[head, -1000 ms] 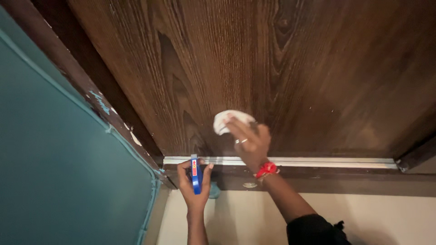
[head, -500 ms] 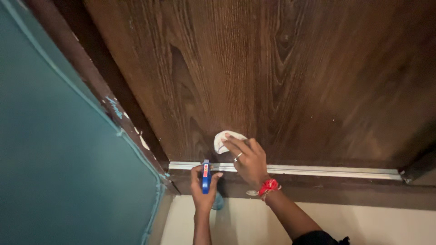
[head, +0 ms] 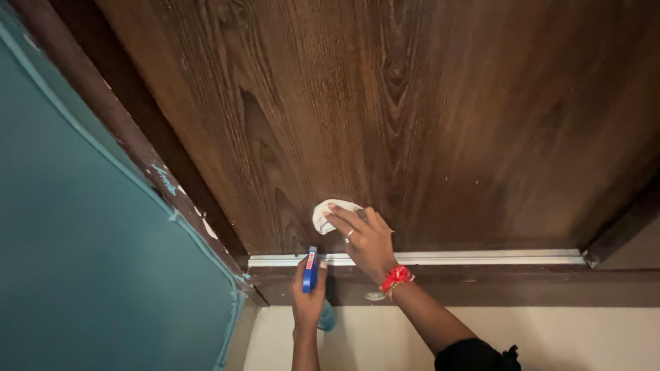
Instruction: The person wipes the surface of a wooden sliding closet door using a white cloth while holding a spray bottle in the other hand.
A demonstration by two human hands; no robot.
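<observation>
My right hand [head: 364, 237] presses a crumpled white cloth [head: 328, 211] flat against the lower part of a dark brown wooden door [head: 412, 110]. A ring shows on one finger and a red thread band circles the wrist. My left hand [head: 307, 292] grips a blue spray bottle [head: 311, 270] with a red strip on its head, held just below the cloth by the door's bottom edge. The bottle's pale blue body [head: 326, 317] shows partly behind the hand.
A silver metal strip [head: 467, 258] runs along the door's foot above a dark threshold [head: 522, 288]. A chipped brown door frame [head: 130, 137] and a teal wall [head: 75, 261] stand at the left. Pale floor [head: 577, 336] lies below.
My right hand and the cloth slid down the door from mid-panel to near the bottom edge, then shifted slightly left. The left hand kept the spray bottle in about the same place.
</observation>
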